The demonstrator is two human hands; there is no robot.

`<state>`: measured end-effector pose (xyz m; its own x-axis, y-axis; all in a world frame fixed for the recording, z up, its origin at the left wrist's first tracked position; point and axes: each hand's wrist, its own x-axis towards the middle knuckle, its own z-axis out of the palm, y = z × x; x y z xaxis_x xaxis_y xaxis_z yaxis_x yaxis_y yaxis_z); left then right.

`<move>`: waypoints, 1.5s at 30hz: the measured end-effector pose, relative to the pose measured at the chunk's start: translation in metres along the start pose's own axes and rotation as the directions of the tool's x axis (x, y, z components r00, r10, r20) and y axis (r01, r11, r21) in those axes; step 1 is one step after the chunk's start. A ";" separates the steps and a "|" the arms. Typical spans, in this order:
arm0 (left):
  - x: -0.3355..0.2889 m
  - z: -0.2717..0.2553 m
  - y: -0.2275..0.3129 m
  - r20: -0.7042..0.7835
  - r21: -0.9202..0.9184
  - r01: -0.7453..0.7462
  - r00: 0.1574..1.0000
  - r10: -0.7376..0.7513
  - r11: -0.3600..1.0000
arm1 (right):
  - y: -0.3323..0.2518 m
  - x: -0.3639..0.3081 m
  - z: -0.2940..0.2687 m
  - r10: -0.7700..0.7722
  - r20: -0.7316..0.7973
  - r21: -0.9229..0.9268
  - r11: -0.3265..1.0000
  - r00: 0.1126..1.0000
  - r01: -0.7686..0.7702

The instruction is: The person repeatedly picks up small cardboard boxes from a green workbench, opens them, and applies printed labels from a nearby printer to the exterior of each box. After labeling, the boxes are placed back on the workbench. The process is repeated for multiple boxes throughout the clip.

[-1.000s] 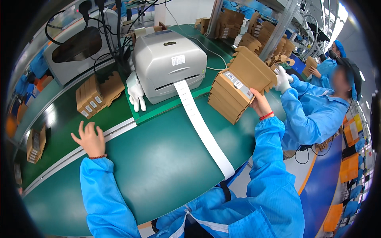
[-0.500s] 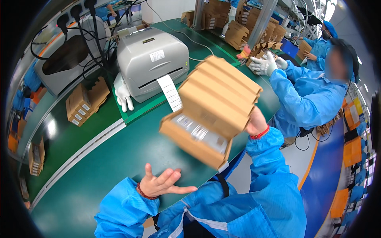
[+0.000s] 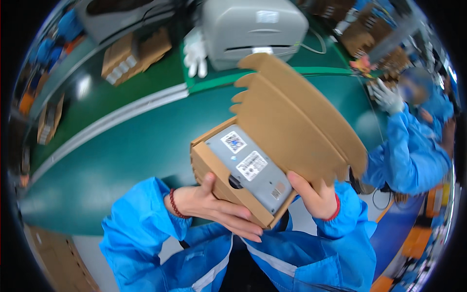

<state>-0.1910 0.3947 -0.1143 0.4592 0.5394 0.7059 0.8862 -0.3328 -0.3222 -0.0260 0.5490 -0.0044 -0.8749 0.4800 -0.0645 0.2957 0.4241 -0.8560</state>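
Note:
Above the green bench I hold a stack of open cardboard boxes [image 3: 296,117], their scalloped lids nested one behind another. In the top box lies a flat grey device [image 3: 267,177] with white coded labels and small screws. My left hand [image 3: 214,207] grips the near left side, thumb at the left end and fingers along the lower wall. Closed on the right end is my right hand [image 3: 314,197], its thumb beside the device; its other fingers are mostly hidden behind the cardboard.
A grey label printer [image 3: 253,34] stands at the back, with a white glove [image 3: 195,53] beside it. More cardboard boxes [image 3: 121,58] lie on the bench at the far left. At the right a co-worker in a blue coat [image 3: 411,146] wears white gloves.
My left hand has gone from open and apart to gripping the boxes. The stack has come nearer and turned, its device facing up at me. The head view has shifted downward.

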 end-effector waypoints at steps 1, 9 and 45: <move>-0.003 0.003 0.001 -0.013 0.160 -0.145 0.989 0.149 0.976 | -0.002 -0.002 0.005 -0.042 -0.020 -0.095 0.995 0.999 0.040; -0.012 0.002 -0.006 -0.046 0.341 -0.456 0.865 0.499 0.822 | -0.001 -0.011 0.022 -0.195 0.009 -0.282 0.940 0.981 0.190; 0.004 0.030 0.004 -0.317 -0.334 0.356 0.829 -0.460 0.873 | -0.041 0.141 0.013 0.440 0.558 -0.307 0.897 0.704 -0.317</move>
<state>-0.1838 0.4186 -0.1318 -0.0463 0.3548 0.9338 0.9164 -0.3569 0.1810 -0.1666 0.5892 0.0153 -0.6996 0.0956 -0.7081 0.6607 0.4640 -0.5901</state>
